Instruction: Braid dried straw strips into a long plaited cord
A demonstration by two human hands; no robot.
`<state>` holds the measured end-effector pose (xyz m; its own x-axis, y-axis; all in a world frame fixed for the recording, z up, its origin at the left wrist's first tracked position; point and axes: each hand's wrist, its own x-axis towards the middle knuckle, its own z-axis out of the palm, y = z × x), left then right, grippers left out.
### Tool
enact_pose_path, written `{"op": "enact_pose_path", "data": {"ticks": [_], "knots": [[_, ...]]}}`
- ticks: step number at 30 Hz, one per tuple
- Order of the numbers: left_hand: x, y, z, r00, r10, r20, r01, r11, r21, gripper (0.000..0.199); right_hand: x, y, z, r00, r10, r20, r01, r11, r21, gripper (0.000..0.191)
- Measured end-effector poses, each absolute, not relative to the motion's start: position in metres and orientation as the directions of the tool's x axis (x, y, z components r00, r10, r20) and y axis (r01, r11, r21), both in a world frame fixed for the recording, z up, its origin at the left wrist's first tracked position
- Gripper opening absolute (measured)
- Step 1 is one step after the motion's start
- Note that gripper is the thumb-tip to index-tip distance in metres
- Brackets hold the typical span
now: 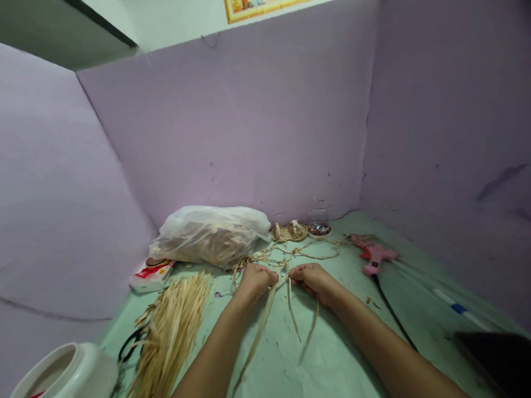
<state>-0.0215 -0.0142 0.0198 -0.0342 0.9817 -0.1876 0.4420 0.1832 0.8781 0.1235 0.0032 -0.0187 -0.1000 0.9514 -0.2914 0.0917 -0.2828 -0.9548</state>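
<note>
Both hands meet near the middle of the green table. My left hand (258, 280) is closed in a pinch on a pale dried strip (257, 340), whose long end trails down toward the front. A short gap to the right, my right hand (312, 279) is also closed, pinching strips near their crossing point; one loose strip (310, 333) hangs below it and another (293, 313) lies between the hands. Just beyond the fingers lies a tangle of thin braided cord (292, 253). A bundle of flat straw strips (173, 341) rests left of my left forearm.
Behind are a white plastic bag (213, 234), a small woven tray (289, 232) and a container of beads (319, 228). Left: a red-and-white packet (152, 275), black scissors (132, 344), a white pot (69, 386). Right: a pink glue gun (373, 256), cord, a dark flat object (508, 364).
</note>
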Motion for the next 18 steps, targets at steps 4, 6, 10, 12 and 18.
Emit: {"op": "enact_pose_path", "data": {"ticks": [4, 6, 10, 12, 18], "knots": [[-0.007, -0.003, -0.001, -0.106, 0.975, -0.198, 0.482, 0.224, 0.847, 0.013, 0.123, 0.003, -0.017, -0.091, 0.947, -0.309, 0.062, -0.304, -0.951, 0.006], [-0.006, -0.002, -0.002, -0.117, 0.965, -0.233, 0.471, 0.261, 0.843, 0.010, 0.123, 0.002, -0.016, -0.087, 0.943, -0.320, 0.048, -0.317, -0.947, 0.006], [-0.005, -0.004, 0.003, -0.030, 0.950, -0.311, 0.354, 0.301, 0.886, 0.006, 0.123, 0.002, -0.016, -0.074, 0.948, -0.309, 0.055, -0.305, -0.951, 0.007], [-0.005, -0.004, 0.003, -0.016, 0.943, -0.331, 0.296, 0.321, 0.900, 0.006, 0.123, 0.003, -0.017, -0.063, 0.951, -0.304, 0.064, -0.300, -0.952, 0.007], [-0.003, -0.002, 0.000, -0.024, 0.925, -0.380, 0.327, 0.367, 0.871, 0.007, 0.122, 0.003, -0.017, -0.069, 0.945, -0.318, 0.071, -0.314, -0.947, 0.008]]}}
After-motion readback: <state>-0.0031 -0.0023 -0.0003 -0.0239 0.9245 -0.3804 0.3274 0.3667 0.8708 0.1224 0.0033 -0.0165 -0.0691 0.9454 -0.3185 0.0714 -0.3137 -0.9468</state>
